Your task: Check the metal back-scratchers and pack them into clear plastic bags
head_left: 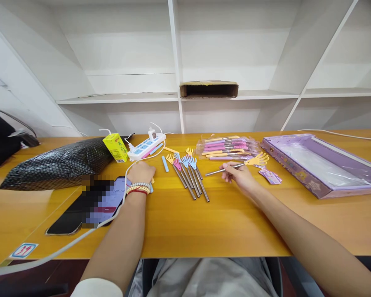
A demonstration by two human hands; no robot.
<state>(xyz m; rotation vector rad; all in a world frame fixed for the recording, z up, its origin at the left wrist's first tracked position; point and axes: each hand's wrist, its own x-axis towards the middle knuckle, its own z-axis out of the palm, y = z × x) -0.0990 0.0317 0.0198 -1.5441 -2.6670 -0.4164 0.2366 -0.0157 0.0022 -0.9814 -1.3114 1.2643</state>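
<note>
In my right hand [231, 173] is a back scratcher [256, 159] with a yellow hand-shaped head and a metal rod, its head pointing right and its rod end left. My left hand [141, 171] rests on the table just in front of the power strip, near small coloured handle pieces that show partly beside the wrist; its fingers are hidden from this angle. Between my hands lies a fanned group of metal back scratchers [185, 165] with yellow, pink and blue heads. A blue handle piece [165, 163] lies left of them.
Behind my right hand lie several plastic-wrapped back scratchers [225, 146]. Purple cards [270, 176] and a purple display box [323, 191] are at right. At left are a power strip [146, 147], yellow drink carton [115, 147], black parcel [62, 163] and two phones [64, 218], with a white cable crossing.
</note>
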